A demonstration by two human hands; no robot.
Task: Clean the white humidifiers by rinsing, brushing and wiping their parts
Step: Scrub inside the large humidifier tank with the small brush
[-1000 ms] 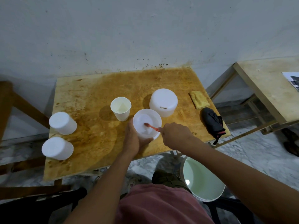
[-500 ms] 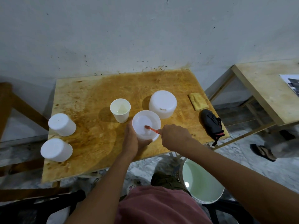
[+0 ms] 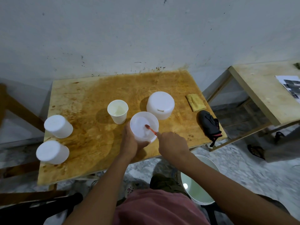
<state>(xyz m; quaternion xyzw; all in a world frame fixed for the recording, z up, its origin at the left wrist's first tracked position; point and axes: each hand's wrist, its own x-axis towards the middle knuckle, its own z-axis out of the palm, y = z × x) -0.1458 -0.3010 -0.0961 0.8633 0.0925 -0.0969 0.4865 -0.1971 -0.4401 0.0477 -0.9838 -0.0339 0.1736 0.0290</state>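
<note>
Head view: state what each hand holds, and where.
Left hand grips the white container by its side; right hand holds the orange brush by its handle end.

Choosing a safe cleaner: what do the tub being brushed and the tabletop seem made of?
The tub: probably translucent white plastic, smooth; its thin wall lets light through. The tabletop: looks like bare plywood, matte, with brown blotchy stains.

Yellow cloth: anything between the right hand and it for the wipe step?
Nothing visible sits on the straight line: bare table lies between the right hand and the yellow cloth. The big white humidifier part flanks that path on the left, the black pouch on the right. The hand holds the orange brush.
</note>
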